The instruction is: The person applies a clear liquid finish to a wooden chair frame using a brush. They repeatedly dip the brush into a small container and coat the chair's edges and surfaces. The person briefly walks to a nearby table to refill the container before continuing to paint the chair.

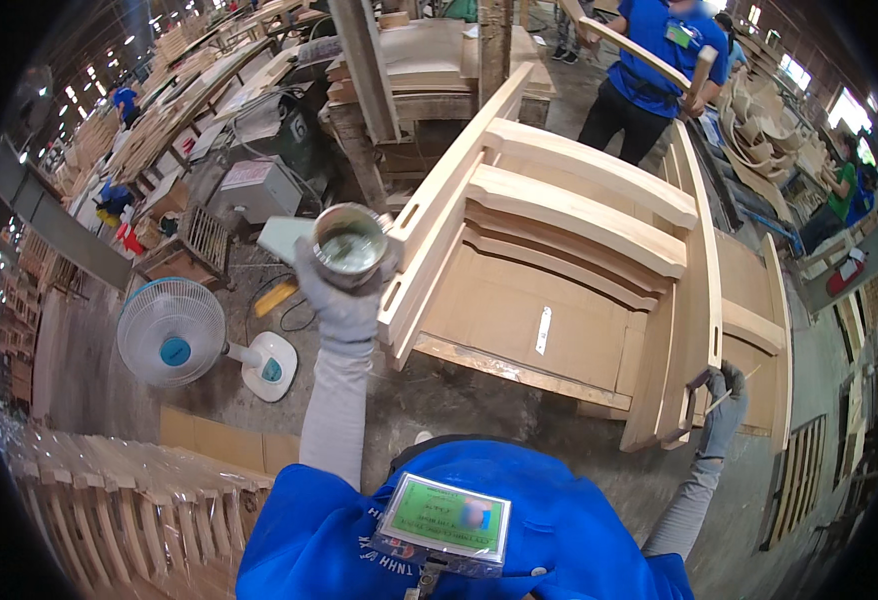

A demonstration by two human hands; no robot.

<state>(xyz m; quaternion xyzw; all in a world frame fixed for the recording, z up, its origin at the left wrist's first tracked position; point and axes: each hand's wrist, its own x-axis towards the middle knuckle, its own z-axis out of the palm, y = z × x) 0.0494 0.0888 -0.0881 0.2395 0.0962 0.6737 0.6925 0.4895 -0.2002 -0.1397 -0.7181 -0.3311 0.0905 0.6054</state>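
Note:
In my gloved left hand (347, 312) is a round metal can (350, 248) with pale, cloudy liquid inside. The can sits beside the near end of a slotted wooden side rail (449, 205). At the right, my gloved right hand (723, 398) is closed on a thin wooden stick (719, 404), close to the near end of another upright wooden rail (701, 260). A dark piece near those fingers is too small to name. Curved light-wood crosspieces (579, 215) join the two rails. The assembly rests over a cardboard-covered surface (499, 310) with a small white strip on it.
A white and blue fan (171, 335) lies on the floor to the left. Plastic-wrapped wooden slats (139, 510) stand at the lower left. Across the frame, a person in a blue shirt (659, 50) holds a wooden bar. More wooden frame parts (774, 330) are at the right.

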